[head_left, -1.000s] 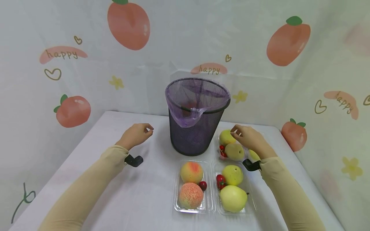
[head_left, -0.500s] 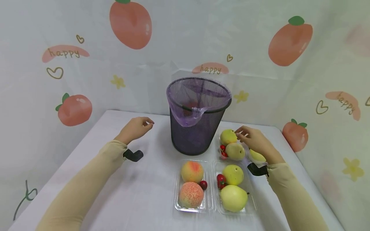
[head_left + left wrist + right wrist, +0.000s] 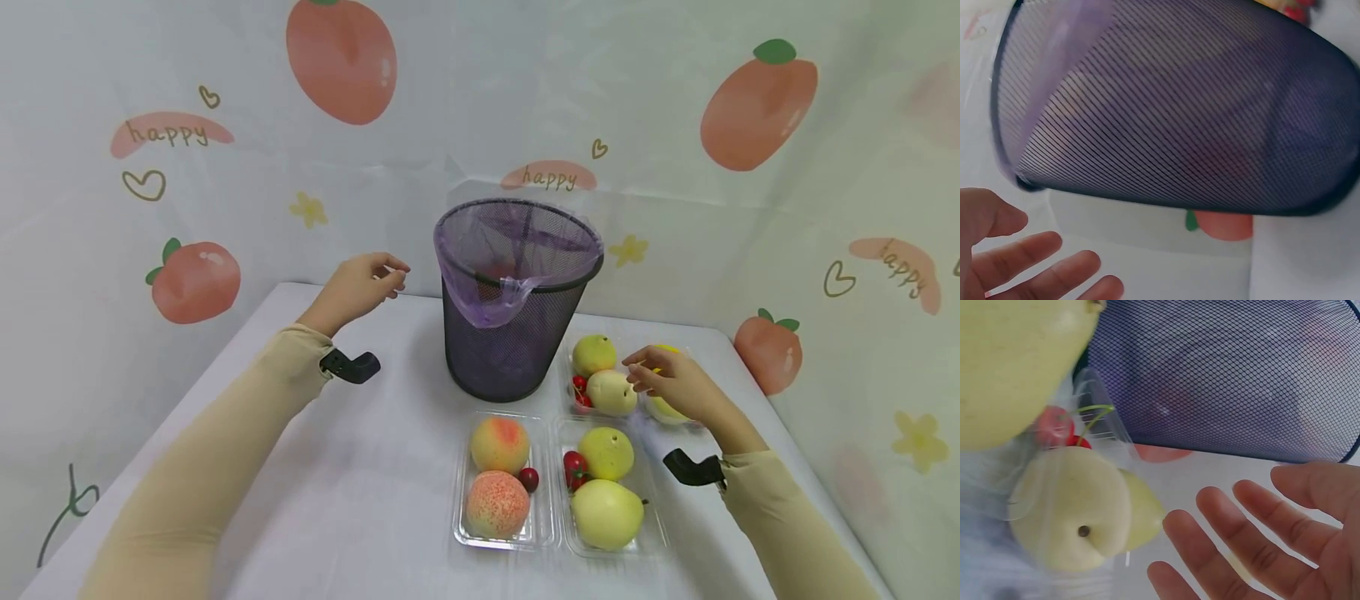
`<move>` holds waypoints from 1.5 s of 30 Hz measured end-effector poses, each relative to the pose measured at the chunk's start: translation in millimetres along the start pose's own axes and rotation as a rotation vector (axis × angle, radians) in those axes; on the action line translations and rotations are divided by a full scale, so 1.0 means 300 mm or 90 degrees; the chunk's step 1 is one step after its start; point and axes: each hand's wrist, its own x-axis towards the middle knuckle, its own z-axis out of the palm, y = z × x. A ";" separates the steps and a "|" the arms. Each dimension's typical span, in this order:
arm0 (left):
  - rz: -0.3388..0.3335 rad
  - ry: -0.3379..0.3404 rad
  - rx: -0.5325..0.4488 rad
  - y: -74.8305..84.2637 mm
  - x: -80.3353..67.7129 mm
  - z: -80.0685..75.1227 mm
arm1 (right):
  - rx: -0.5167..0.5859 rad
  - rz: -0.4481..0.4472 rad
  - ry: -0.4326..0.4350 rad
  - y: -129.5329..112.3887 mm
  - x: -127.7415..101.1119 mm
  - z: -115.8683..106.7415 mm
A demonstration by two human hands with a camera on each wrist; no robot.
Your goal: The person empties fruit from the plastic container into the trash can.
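Note:
A black mesh bin (image 3: 517,333) with a purple liner stands mid-table. My left hand (image 3: 378,279) hovers in the air left of its rim, fingers loosely bent, holding nothing; the left wrist view shows its straight fingers (image 3: 1035,262) beside the bin (image 3: 1179,106). My right hand (image 3: 652,379) hangs open just right of the rear clear tray (image 3: 573,354) of pears and cherries, over a yellow fruit (image 3: 663,410). In the right wrist view its spread fingers (image 3: 1254,544) are apart from a pear (image 3: 1066,506), with cherries (image 3: 1054,428) and the bin (image 3: 1229,375) behind.
Two more clear trays sit at the front: one with two peaches (image 3: 498,479) and a cherry, one with two pears (image 3: 607,492) and cherries. The white table (image 3: 360,500) meets fruit-printed walls at the back and right, with bare cloth to the left.
My left hand has risen from table height to beside the bin's rim. My right hand has drawn back and to the right, off the rear pears.

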 end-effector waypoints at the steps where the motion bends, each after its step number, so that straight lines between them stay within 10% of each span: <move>1: 0.003 0.004 -0.011 0.012 0.005 -0.004 | 0.005 0.004 -0.004 0.002 -0.007 0.002; 23: -0.023 -0.014 -0.213 0.176 0.135 -0.022 | 0.115 0.141 -0.089 0.110 -0.203 0.021; 45: -0.070 -0.040 -0.391 0.184 0.172 -0.004 | 0.297 0.208 -0.176 0.181 -0.237 0.134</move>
